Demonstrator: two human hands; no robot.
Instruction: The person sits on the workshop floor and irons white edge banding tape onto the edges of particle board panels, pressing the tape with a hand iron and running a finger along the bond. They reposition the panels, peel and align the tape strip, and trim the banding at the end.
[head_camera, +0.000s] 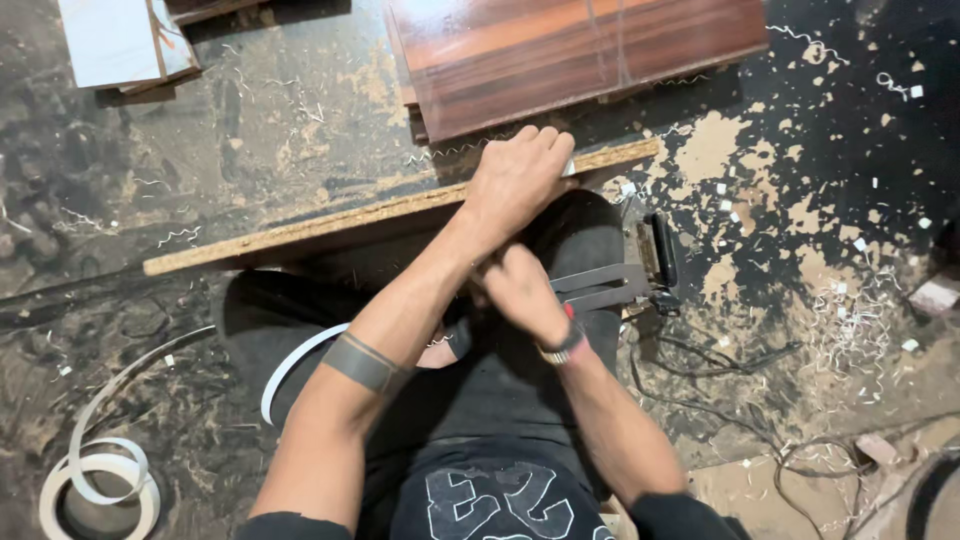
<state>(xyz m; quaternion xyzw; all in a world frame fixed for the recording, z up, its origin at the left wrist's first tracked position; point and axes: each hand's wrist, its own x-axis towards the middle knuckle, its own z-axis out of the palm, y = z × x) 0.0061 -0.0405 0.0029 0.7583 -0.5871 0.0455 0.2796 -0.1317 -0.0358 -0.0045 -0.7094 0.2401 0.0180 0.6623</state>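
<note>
A long chipboard panel (330, 225) stands on its edge across my lap, raw edge up. My left hand (515, 178) is closed over that edge near its right end, and a small pale piece (568, 168) pokes out by the fingers. My right hand (520, 288) is blurred, just below the left wrist and in front of the panel's dark face; what it holds is unclear. A white edge-band strip (290, 365) curves over my left thigh and passes under the left forearm.
A coil of white edge band (100, 485) lies on the floor at the lower left. Reddish laminate boards (570, 50) lie beyond the panel, a white board (120, 40) at the top left. A black tool (655, 255) with cables sits at the right among shavings.
</note>
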